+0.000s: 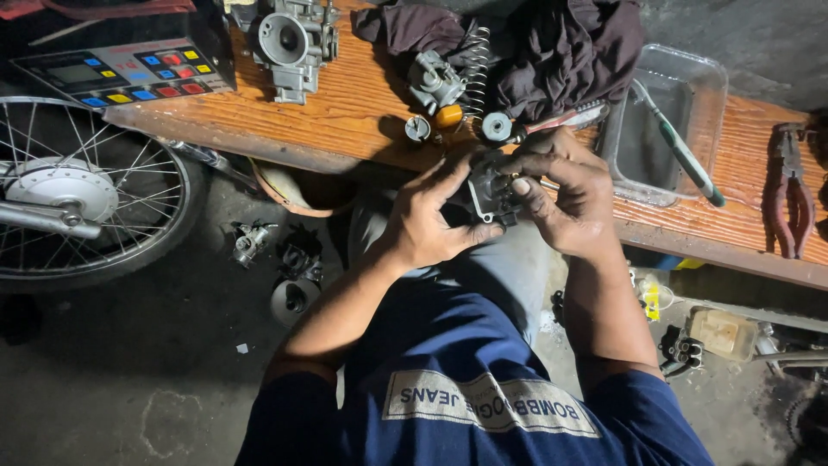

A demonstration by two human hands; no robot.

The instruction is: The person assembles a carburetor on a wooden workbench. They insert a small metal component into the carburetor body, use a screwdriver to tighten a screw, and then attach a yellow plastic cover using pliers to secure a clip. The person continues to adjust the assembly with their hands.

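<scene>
- My left hand point(427, 220) is curled round a small dark metal part point(489, 194), thumb underneath and fingers over the top, gripping it just in front of the near edge of the wooden bench point(345, 103).
- My right hand point(565, 203) closes on the same part from the other side, fingers bent and fingertips point(520, 185) pressed against its face; both hands have hold of it together, above my lap.
- A bent light-coloured wire or clip shows on the part's left edge; I cannot tell more of its detail, since my fingers cover most of it.
- On the bench just beyond my hands lie small round fittings: a silver cap point(418, 129), an orange piece point(448, 116) and a round grey piece point(497, 127), with a coil spring point(475, 65) and a dark cloth point(552, 52) behind them.
- Further left on the bench stands a grey carburettor body point(289, 43), and at the far left a device with coloured buttons point(125, 73).
- To my right sits a clear plastic tray point(703, 82) with a green-handled tool point(686, 155) across it, and red-handled pliers point(793, 203) lie well apart near the bench's end.
- A spoked wheel point(82, 194) stands on the floor at my left.
</scene>
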